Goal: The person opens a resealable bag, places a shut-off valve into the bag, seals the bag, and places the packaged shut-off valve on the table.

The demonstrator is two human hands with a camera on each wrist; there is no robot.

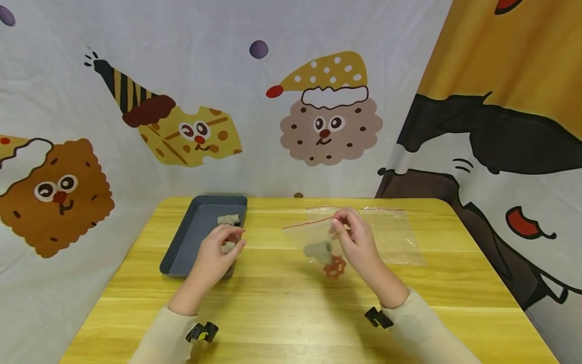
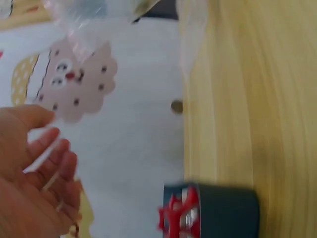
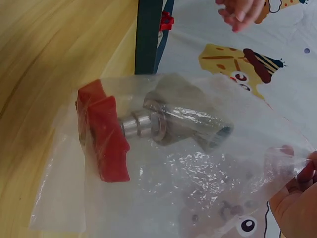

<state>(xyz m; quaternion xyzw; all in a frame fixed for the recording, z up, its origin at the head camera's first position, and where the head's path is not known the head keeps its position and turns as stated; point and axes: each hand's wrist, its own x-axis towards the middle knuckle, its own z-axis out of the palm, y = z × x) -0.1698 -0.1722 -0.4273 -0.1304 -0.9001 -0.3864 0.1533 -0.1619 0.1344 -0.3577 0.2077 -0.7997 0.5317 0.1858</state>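
Note:
My right hand (image 1: 356, 237) pinches the top of a clear zip bag (image 1: 295, 231) with a red seal line, and the bag hangs over the table. Inside it is a stop valve (image 3: 193, 124) with a grey pipe body, a metal stem and a red handwheel (image 3: 109, 136). My left hand (image 1: 212, 255) hovers at the right side of a dark grey tray (image 1: 182, 247), fingers loosely bent and holding nothing. In the tray lies a grey valve body (image 1: 229, 219); a second one (image 1: 228, 246) is partly hidden behind the left hand.
Another clear zip bag (image 1: 395, 237) lies flat at the back right of the wooden table (image 1: 282, 313). A cartoon-printed cloth (image 1: 263, 126) hangs behind the table. A red handwheel (image 2: 174, 218) shows over the tray's edge in the left wrist view.

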